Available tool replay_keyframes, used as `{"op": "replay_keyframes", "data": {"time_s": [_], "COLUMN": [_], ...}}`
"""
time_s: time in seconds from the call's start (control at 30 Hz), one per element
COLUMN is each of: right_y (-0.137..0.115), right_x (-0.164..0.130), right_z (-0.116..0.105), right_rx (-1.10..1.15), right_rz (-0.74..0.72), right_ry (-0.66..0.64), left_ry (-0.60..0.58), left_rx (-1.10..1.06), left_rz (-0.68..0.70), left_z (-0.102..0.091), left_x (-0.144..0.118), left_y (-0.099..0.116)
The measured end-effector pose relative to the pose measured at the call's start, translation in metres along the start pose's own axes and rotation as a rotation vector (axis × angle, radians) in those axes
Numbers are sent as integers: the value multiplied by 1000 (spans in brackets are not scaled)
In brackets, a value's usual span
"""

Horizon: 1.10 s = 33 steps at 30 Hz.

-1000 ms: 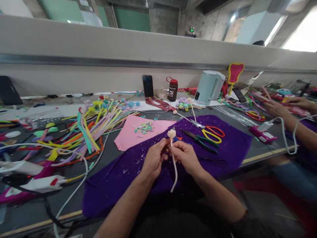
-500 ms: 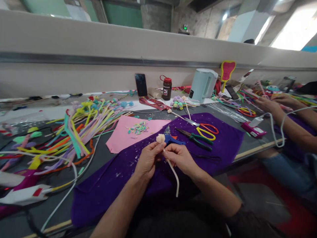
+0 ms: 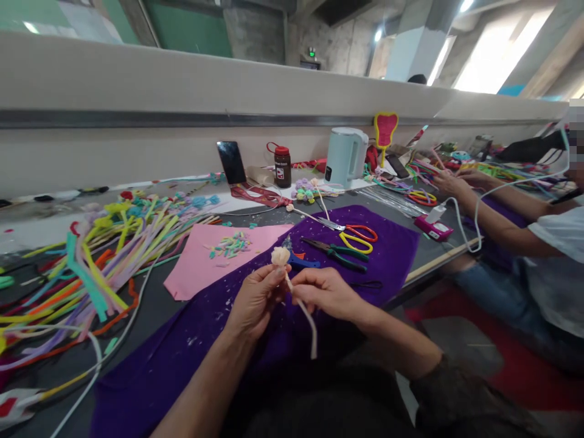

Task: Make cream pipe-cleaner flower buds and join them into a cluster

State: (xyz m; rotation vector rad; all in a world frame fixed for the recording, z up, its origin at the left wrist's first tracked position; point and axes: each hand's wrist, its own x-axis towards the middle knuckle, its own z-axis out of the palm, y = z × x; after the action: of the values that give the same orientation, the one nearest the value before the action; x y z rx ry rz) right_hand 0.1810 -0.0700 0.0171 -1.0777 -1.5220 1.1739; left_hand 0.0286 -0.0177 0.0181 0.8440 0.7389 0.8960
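Both hands hold a cream pipe cleaner [image 3: 298,301] just above the purple cloth [image 3: 191,340] at the near edge of the desk [image 3: 155,304]. The left hand [image 3: 255,301] has its fingers closed round the stem right under the coiled bud [image 3: 279,256]; the right hand [image 3: 326,293] pinches the stem just below, and the free tail hangs down over the cloth. A loose pinch could let the coil spring open, I think, and too sharp a twist might kink the wire or strip its fuzz. The blue tool [image 3: 301,261], pliers [image 3: 335,252] and scissors [image 3: 353,236] lie close behind, so a wide elbow swing could knock them.
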Motion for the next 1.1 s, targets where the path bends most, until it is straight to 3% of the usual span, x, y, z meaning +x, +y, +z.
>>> {"op": "replay_keyframes", "data": {"time_s": [0.07, 0.17, 0.2, 0.27, 0.33, 0.5, 0.67, 0.87, 1.1], "right_y": [-2, 8, 14, 27, 39, 55, 58, 45, 26], "right_x": [-5, -2, 2, 11, 17, 24, 38, 44, 14], "right_z": [-35, -103, -126, -163, -187, -203, -204, -212, -234], "right_rx": [-261, -805, -1008, -1341, -1380, -1374, -1386, -1441, -1283], "right_rz": [-60, -58, 9, 222, 265, 286, 334, 377, 243], "right_ry": [126, 372, 372, 233, 142, -22, -60, 27, 181], "left_ry": [-10, -63, -90, -131, -162, -161, -110, -109, -117], "left_rx": [-7, 11, 23, 37, 35, 10, 3, -41, -94], "left_rz": [20, 26, 31, 37, 19, -15, -14, 30, 23], "left_z": [7, 14, 15, 17, 17, 12, 7, 4, 4], "left_x": [0, 3, 6, 12, 19, 30, 31, 29, 27], "left_y": [7, 18, 19, 19, 14, -6, -12, -13, -12]}}
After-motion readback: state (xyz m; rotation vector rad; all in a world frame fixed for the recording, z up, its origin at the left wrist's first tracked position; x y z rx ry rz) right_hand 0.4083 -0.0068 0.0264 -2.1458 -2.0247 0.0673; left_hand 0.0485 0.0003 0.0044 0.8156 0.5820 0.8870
